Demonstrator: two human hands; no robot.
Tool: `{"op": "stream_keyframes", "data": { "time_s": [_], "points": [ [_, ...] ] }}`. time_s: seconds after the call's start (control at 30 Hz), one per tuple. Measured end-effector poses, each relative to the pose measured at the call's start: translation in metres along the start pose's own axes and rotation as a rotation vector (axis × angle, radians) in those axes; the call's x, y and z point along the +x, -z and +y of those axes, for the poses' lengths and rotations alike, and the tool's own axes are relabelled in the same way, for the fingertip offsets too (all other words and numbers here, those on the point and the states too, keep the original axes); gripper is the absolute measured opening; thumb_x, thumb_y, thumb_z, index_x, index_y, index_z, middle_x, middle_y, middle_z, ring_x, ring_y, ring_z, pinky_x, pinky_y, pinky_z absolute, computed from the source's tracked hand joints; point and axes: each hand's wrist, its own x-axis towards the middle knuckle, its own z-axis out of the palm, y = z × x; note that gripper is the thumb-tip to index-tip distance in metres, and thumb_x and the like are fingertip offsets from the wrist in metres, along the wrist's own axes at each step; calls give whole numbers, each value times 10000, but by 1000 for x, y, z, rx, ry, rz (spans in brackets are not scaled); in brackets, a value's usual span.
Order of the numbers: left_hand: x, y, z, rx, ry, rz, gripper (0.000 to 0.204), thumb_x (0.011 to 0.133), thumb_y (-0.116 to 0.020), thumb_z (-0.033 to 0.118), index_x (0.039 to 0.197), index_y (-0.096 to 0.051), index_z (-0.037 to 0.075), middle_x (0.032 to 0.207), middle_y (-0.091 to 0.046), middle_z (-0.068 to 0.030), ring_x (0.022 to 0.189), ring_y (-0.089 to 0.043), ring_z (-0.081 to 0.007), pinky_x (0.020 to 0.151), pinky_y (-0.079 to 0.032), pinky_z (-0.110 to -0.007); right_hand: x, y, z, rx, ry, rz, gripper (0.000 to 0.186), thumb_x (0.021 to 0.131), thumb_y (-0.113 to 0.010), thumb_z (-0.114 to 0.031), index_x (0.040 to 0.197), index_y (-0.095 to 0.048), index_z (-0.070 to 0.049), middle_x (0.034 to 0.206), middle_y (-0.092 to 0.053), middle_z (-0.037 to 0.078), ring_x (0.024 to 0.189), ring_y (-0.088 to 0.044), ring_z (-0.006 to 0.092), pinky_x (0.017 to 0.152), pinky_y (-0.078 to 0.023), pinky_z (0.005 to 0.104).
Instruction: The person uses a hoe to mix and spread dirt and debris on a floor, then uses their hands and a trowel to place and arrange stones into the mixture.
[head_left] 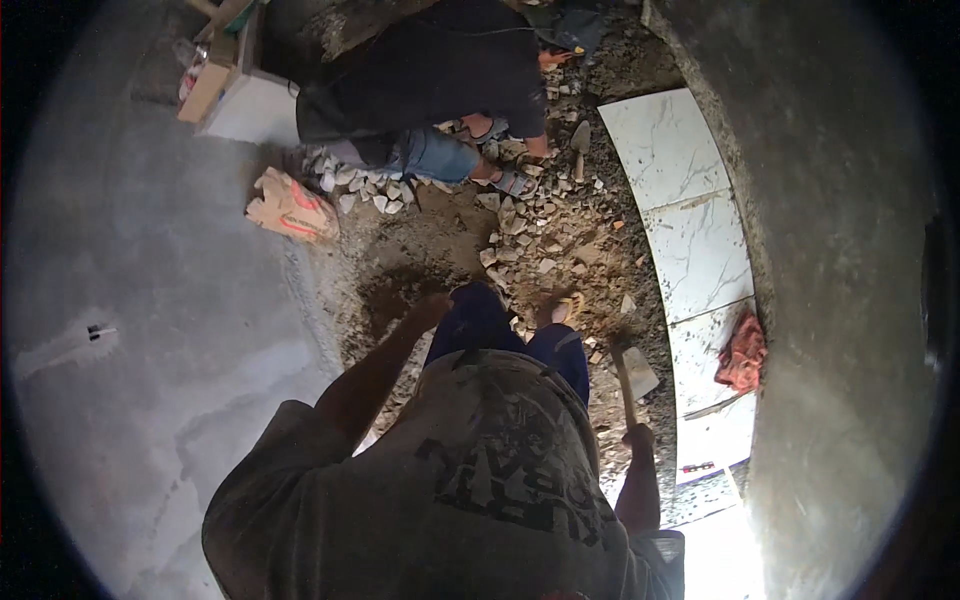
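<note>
My right hand (pixel 638 435) is closed around the wooden handle of a tool (pixel 627 388), low over the rubble beside the tiles. A pale, flat, squarish piece shows at the tool's far end. Whether it is the tool's head or something lying beneath, I cannot make out. My left hand (pixel 435 308) is at my left knee, and its fingers are too dark to read. Broken stone and rubble (pixel 545 240) cover the floor around my feet. A row of white marbled tiles (pixel 697 255) runs along the right wall.
Ahead, a co-worker in a dark top (pixel 420 75) bends low over the rubble. A trowel (pixel 580 140) lies near the co-worker's hand. At left are a torn paper bag (pixel 295 208) and a white box (pixel 245 108). A red cloth (pixel 741 355) rests on the tiles.
</note>
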Motion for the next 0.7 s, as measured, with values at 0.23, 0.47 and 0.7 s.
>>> {"op": "stream_keyframes", "data": {
  "time_s": [0.23,0.47,0.7],
  "points": [
    [-52,31,-84,341,279,183,447,969,-517,421,1248,-585,78,1175,-634,-134,1076,-599,-203,869,-499,-358,6,44,-29,3,83,176,204,816,-665,-209,885,-649,-17,784,-679,191,677,-694,272,580,-567,410],
    [-159,49,-38,41,643,568,505,927,-582,462,1314,-551,139,1156,-642,-84,982,-637,-221,809,-517,-377,-46,119,-162,276,21,-38,236,807,-738,-108,691,-559,-9,494,-523,72,371,-502,186,355,-411,343],
    [-229,104,-102,-263,696,806,436,899,-613,479,1251,-592,223,1003,-653,-46,847,-617,-168,687,-488,-354,-54,150,-265,170,62,114,263,746,-793,-128,660,-569,-19,556,-576,76,419,-542,176,375,-428,320]
  ]
}}
